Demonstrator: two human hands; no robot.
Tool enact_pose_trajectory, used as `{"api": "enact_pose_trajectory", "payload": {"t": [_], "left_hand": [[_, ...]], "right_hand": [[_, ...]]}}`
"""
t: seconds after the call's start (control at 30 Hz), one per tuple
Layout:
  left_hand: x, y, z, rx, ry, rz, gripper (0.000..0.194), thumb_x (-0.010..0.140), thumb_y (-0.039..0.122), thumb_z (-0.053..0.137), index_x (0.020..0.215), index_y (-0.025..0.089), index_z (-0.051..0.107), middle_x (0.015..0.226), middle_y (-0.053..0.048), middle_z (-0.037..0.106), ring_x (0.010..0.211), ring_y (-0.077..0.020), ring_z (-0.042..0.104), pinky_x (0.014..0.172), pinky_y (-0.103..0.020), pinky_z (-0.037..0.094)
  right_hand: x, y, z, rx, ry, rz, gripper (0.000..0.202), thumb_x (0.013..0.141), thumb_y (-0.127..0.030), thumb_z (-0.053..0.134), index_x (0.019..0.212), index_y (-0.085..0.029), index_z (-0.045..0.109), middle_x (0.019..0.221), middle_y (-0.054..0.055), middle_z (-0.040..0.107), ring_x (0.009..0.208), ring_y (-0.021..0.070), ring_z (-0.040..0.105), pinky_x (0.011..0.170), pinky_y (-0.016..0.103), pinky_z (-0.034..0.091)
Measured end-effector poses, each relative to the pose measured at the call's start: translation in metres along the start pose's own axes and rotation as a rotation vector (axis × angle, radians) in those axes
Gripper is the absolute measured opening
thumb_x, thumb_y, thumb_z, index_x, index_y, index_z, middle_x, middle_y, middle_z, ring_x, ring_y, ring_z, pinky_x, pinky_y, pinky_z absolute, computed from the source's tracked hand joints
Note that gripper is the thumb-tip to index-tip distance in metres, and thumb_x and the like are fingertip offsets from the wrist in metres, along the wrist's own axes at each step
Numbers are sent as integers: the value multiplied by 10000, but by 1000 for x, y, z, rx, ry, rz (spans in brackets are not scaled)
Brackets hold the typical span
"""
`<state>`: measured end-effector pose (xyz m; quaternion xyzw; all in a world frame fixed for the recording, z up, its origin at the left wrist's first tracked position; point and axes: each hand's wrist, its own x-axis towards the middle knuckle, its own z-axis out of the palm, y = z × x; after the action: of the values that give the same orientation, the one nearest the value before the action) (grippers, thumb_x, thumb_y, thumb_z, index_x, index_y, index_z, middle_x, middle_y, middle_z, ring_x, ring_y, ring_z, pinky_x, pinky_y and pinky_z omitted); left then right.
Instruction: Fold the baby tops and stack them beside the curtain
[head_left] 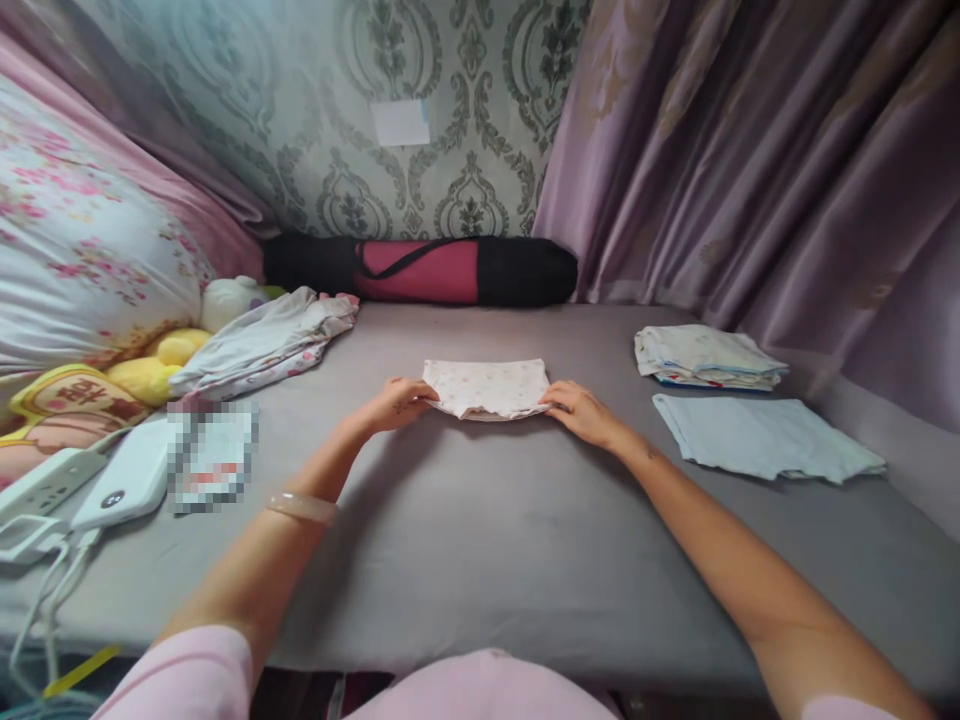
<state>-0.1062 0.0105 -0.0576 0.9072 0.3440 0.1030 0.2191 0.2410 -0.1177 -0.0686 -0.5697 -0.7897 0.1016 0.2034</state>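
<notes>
A folded white garment (487, 385) with a faint print lies in the middle of the grey-covered surface, its near edge slightly raised. My left hand (399, 402) pinches its near left corner between thumb and fingers. At the near right corner my right hand (583, 412) grips it the same way. To the right rest a stack of folded clothes (705, 355) and a flat light-blue folded garment (765, 437). Off to the left is a loose pile of white clothes (266, 340) with some printed fabric.
A black and red roll bag (420, 270) lies along the patterned wall. At left are a floral-covered bundle (90, 230), yellow plush toys (146, 375), a white power bank (135, 475), a power strip (52, 485) and cables. Purple curtains (712, 150) hang at right.
</notes>
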Motion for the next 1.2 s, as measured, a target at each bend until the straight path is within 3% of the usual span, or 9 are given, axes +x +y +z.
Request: {"api": "enact_pose_trajectory", "payload": {"t": [0.13, 0.3, 0.47, 0.63, 0.7, 0.8, 0.93, 1.07, 1.2], "left_hand": [[-8, 4, 3, 75, 15, 61, 270, 864, 247, 457, 966, 225, 706, 980, -53, 715, 966, -220, 618, 1031, -428, 342], [-16, 7, 1, 85, -1, 103, 291, 886, 232, 419, 992, 221, 691, 979, -56, 704, 950, -216, 618, 1031, -461, 336], [-26, 8, 10, 38, 6, 113, 348, 830, 176, 418, 1039, 219, 693, 1045, -68, 690, 1023, -234, 603, 1047, -457, 337], [-31, 8, 25, -44, 135, 115, 313, 879, 296, 447, 1065, 227, 690, 1152, -67, 659, 1093, -240, 573, 1038, -419, 371], [-30, 8, 32, -52, 229, 89, 328, 936, 366, 417, 1053, 223, 688, 1167, -74, 654, 1097, -233, 568, 1024, -412, 384], [-28, 9, 44, -8, 321, 51, 370, 980, 406, 370, 1095, 220, 668, 1200, -83, 643, 1141, -235, 546, 1033, -428, 369], [-30, 9, 55, 54, 336, 15, 373, 994, 396, 351, 1180, 233, 631, 1284, -80, 609, 1252, -245, 480, 1067, -448, 326], [-32, 9, 59, 85, 315, 10, 380, 986, 402, 374, 1250, 239, 594, 1320, -85, 595, 1293, -253, 453, 1085, -457, 303], [-32, 7, 59, 66, 327, 0, 379, 988, 406, 365, 1252, 254, 590, 1329, -75, 594, 1304, -247, 447, 1089, -447, 308]], "right_hand": [[-13, 0, 8, -94, 16, -44, 219, 956, -208, 494, 1070, -209, 681, 1117, 90, 667, 1036, 231, 563, 917, 374, 420], [-25, -10, 2, -131, -7, -71, 238, 982, -236, 446, 1085, -215, 660, 1121, 87, 665, 1038, 230, 565, 902, 373, 415], [-31, -21, -5, -123, -79, -25, 284, 919, -150, 447, 1081, -219, 671, 1132, 75, 674, 1067, 220, 577, 918, 370, 413], [-11, -38, -9, -120, -81, 89, 342, 824, -133, 446, 1018, -213, 716, 1122, 52, 704, 1052, 211, 608, 964, 367, 423], [2, -45, -4, -131, -24, 114, 412, 871, -173, 388, 1159, -185, 682, 1256, 78, 656, 1178, 217, 564, 1051, 379, 378], [23, -50, 12, -161, -53, 143, 531, 959, -290, 279, 1416, -125, 491, 1500, 114, 444, 1408, 223, 352, 1178, 413, 212], [43, -39, 32, -224, -136, 218, 656, 984, -421, 184, 1512, -53, 313, 1595, 142, 236, 1489, 237, 144, 1210, 440, 80], [52, -17, 43, -254, -188, 342, 697, 980, -441, 142, 1519, -20, 276, 1595, 155, 228, 1484, 252, 161, 1210, 436, 94], [53, -7, 45, -266, -210, 344, 700, 977, -454, 146, 1527, -36, 265, 1599, 146, 223, 1485, 248, 158, 1209, 439, 97]]}}
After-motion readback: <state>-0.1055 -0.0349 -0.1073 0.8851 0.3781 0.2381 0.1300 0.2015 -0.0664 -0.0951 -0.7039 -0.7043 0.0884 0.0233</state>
